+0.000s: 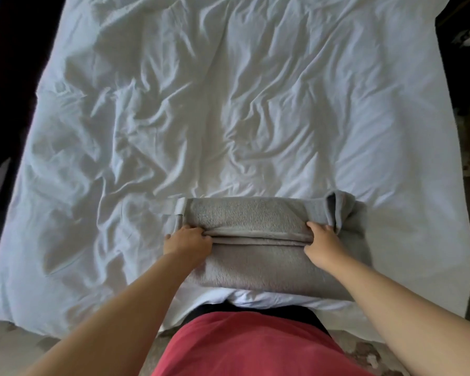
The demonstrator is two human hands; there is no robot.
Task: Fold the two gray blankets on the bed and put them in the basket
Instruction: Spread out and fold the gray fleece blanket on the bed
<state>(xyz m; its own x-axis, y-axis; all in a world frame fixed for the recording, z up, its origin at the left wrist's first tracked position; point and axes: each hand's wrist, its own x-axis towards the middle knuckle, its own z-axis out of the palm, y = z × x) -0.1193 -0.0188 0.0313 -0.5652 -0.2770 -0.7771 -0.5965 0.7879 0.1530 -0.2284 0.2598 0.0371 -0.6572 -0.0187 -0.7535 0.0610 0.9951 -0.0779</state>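
A gray blanket (255,218) lies folded into a compact rectangle at the near edge of the bed (228,104). My left hand (187,241) grips the layered fold edge at the blanket's left end. At the right end, my right hand (322,244) grips the same edge. The fold line runs straight between the two hands. A loose flap of the blanket sticks up at the far right corner. Only one gray blanket is in view, and no basket shows.
The bed is covered by a wrinkled white duvet that fills most of the view. Patterned carpet (17,340) shows at the bed's near corners. Dark floor and furniture edges border the bed at left and right.
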